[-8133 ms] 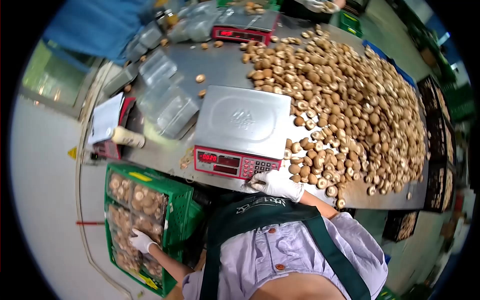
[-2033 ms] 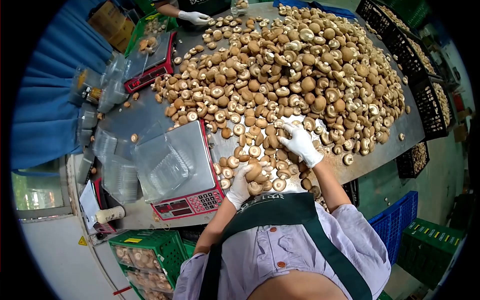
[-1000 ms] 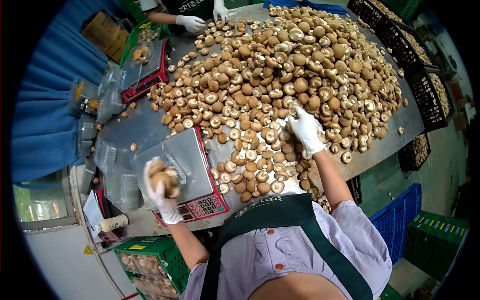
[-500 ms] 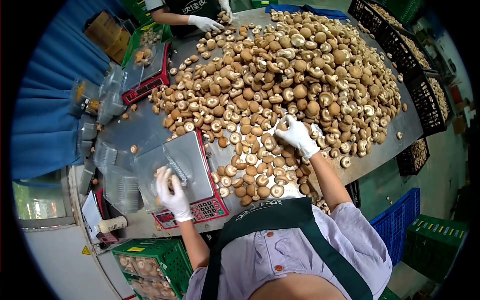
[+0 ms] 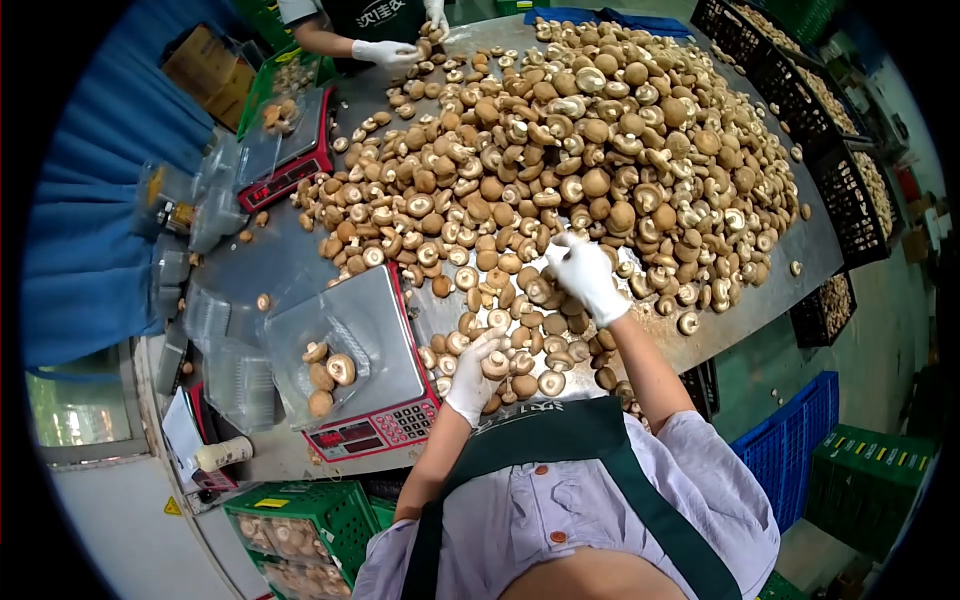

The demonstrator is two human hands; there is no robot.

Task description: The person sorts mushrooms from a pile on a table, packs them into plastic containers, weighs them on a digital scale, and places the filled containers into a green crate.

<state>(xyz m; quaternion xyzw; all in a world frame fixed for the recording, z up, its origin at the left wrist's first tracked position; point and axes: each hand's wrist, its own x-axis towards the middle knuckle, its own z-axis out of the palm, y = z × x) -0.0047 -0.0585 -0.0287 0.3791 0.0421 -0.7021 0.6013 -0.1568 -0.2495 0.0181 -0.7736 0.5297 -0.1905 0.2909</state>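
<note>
My left hand [image 5: 472,380], in a white glove, is at the near edge of the loose shiitake mushrooms. Its fingers curl round one shiitake mushroom [image 5: 495,366]. My right hand [image 5: 588,280], gloved too, is over the mushrooms at the foot of the large pile [image 5: 600,130]. Its fingers are bent together, and whatever they hold is hidden. Left of my left hand, a clear plastic tray [image 5: 372,352] rests on a red-framed digital scale [image 5: 400,350]. Several mushrooms [image 5: 341,369] lie in that tray.
Stacked clear trays [image 5: 240,375] and a white bottle [image 5: 224,452] stand at the left. A second scale [image 5: 290,165] is farther back, near a co-worker's gloved hand [image 5: 385,53]. Black crates [image 5: 845,205] line the right edge; a green crate [image 5: 300,520] with packed trays stands below left.
My left hand has moved right from the tray on the scale to the loose mushrooms, leaving the tray's mushrooms in view. My right hand stays about where it was, its fingers drawn in.
</note>
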